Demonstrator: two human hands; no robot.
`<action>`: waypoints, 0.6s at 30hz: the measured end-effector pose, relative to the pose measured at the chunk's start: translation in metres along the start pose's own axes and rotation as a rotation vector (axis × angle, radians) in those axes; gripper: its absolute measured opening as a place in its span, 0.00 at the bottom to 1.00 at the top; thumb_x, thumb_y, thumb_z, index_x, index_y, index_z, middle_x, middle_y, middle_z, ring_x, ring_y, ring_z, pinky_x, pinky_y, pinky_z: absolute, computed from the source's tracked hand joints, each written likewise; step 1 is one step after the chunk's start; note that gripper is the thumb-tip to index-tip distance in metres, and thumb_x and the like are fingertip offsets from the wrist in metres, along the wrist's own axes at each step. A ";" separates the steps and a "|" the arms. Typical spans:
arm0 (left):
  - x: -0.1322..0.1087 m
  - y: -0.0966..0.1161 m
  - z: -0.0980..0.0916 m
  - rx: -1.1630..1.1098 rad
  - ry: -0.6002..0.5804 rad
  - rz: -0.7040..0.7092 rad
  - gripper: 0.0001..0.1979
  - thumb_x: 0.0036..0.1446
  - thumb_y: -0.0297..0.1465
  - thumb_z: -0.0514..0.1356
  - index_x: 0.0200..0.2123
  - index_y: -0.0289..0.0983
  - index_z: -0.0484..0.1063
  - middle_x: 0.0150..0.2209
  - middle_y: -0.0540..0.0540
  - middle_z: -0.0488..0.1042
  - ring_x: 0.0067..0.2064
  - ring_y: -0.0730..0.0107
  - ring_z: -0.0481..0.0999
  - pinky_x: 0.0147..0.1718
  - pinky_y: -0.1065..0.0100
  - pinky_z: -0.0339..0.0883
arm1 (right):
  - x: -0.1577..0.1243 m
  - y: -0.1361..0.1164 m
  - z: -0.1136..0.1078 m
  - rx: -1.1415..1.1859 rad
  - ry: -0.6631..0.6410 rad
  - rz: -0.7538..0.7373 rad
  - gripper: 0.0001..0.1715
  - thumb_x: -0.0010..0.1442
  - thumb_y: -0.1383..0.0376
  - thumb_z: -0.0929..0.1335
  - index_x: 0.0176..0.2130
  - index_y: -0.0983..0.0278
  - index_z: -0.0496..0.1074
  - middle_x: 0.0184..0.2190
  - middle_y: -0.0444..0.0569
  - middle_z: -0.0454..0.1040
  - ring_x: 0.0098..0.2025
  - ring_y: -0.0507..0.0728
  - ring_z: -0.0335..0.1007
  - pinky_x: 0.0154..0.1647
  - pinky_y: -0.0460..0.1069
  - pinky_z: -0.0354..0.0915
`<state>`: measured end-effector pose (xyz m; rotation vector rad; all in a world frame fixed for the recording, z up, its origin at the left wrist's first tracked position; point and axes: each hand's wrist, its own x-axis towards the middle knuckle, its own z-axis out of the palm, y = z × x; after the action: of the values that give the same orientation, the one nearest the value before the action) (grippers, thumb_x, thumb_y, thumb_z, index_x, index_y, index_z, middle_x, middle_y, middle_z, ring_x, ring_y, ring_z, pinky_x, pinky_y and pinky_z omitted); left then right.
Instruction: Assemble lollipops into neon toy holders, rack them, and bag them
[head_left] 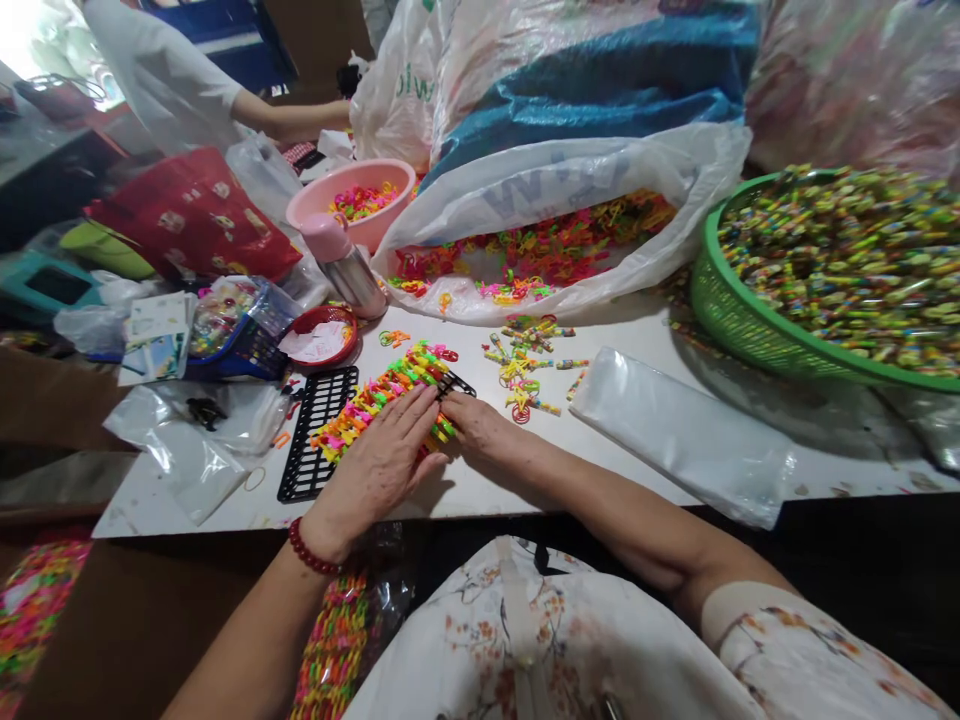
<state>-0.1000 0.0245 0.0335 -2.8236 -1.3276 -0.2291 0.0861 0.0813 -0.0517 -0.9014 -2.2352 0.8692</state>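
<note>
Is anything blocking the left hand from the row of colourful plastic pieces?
Nothing visible: the left hand lies directly on the colourful plastic pieces. The right hand is at the row's right end, not in between.

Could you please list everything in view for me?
table: 1, white, centre
pieces: many, multicoloured, under left hand
rack: at least 1, black, under pieces
loose pieces: several, multicoloured, right of rack
flask: 1, pink-silver, behind rack
bowl: 1, pink, behind flask
open sack: 1, white, back centre
basket: 1, green, right
packet: 1, clear, front right
tray: 1, red, left of flask
bin: 1, blue, left
bag: 1, red, back left
co-worker's arm: 1, white-sleeved, back left
bracelet: 1, red, left wrist
left hand: 1, bare, on pieces
right hand: 1, bare, by rack
</note>
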 end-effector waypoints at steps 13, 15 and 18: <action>0.009 0.003 -0.004 0.002 -0.012 0.029 0.27 0.65 0.40 0.54 0.65 0.37 0.57 0.69 0.37 0.55 0.71 0.53 0.50 0.67 0.45 0.50 | -0.097 0.015 -0.071 -0.740 0.117 0.379 0.11 0.67 0.71 0.60 0.40 0.68 0.70 0.41 0.58 0.69 0.38 0.60 0.66 0.42 0.52 0.62; 0.011 0.004 -0.004 -0.039 -0.007 0.025 0.26 0.66 0.40 0.53 0.63 0.34 0.59 0.67 0.36 0.59 0.70 0.56 0.52 0.67 0.48 0.53 | -0.095 0.013 -0.068 -0.710 0.123 0.394 0.10 0.66 0.72 0.60 0.38 0.67 0.70 0.38 0.58 0.70 0.37 0.60 0.66 0.41 0.52 0.62; 0.011 0.004 -0.007 -0.108 0.005 0.024 0.24 0.66 0.39 0.53 0.61 0.33 0.61 0.66 0.36 0.61 0.70 0.58 0.53 0.66 0.51 0.56 | -0.086 0.002 -0.064 -0.483 0.181 0.423 0.08 0.65 0.70 0.61 0.39 0.66 0.69 0.36 0.55 0.71 0.37 0.59 0.67 0.39 0.52 0.61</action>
<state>-0.0908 0.0293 0.0416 -2.9231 -1.3185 -0.3167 0.1837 0.0406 -0.0357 -1.6490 -2.1608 0.3881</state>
